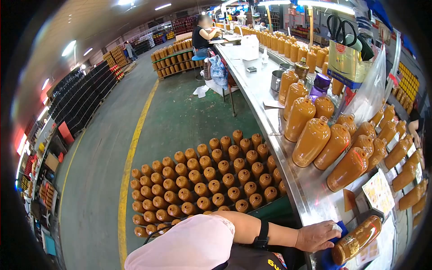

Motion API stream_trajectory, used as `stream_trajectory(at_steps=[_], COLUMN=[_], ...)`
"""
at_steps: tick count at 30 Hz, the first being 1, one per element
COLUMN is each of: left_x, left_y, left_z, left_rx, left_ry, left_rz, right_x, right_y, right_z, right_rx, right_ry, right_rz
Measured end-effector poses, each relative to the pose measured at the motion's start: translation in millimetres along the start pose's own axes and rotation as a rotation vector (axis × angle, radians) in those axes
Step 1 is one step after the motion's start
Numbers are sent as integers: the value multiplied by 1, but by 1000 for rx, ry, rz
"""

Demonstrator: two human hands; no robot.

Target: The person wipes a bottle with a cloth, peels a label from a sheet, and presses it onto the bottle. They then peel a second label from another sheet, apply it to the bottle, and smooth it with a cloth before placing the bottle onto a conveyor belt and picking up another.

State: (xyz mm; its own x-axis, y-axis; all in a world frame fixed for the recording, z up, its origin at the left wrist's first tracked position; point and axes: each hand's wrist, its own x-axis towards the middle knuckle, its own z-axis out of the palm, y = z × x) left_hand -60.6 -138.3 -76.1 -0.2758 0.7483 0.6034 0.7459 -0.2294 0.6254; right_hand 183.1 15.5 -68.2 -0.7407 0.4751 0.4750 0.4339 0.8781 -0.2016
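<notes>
My left hand (317, 236) reaches in from the bottom, its fingers bent together around something small and whitish that I cannot make out. Just beyond the fingertips a brown glazed bottle (357, 240) with a gold pattern lies tilted on its side. A blue cloth (343, 228) is bunched between the hand and this bottle. My right hand is not in view. Behind the bottle lies a sheet with a colourful print (378, 192). Several upright brown bottles (311, 141) stand on the metal bench beyond.
The metal bench (270, 119) runs away ahead, holding a metal cup (276, 81), a purple tin (321, 83) and a white canister (249, 47). Rows of brown bottles (184, 195) fill the floor area at left. A person (202, 38) sits at the far bench.
</notes>
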Motion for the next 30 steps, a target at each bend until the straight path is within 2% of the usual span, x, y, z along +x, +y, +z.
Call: stream_trajectory(at_steps=[30], left_x=[0], left_y=[2], left_z=[-3], left_rx=[-14], left_ry=[-31], left_rz=[-19], right_x=[0], right_y=[1], right_z=[0], right_rx=[0], right_ry=[12], right_rz=[-5])
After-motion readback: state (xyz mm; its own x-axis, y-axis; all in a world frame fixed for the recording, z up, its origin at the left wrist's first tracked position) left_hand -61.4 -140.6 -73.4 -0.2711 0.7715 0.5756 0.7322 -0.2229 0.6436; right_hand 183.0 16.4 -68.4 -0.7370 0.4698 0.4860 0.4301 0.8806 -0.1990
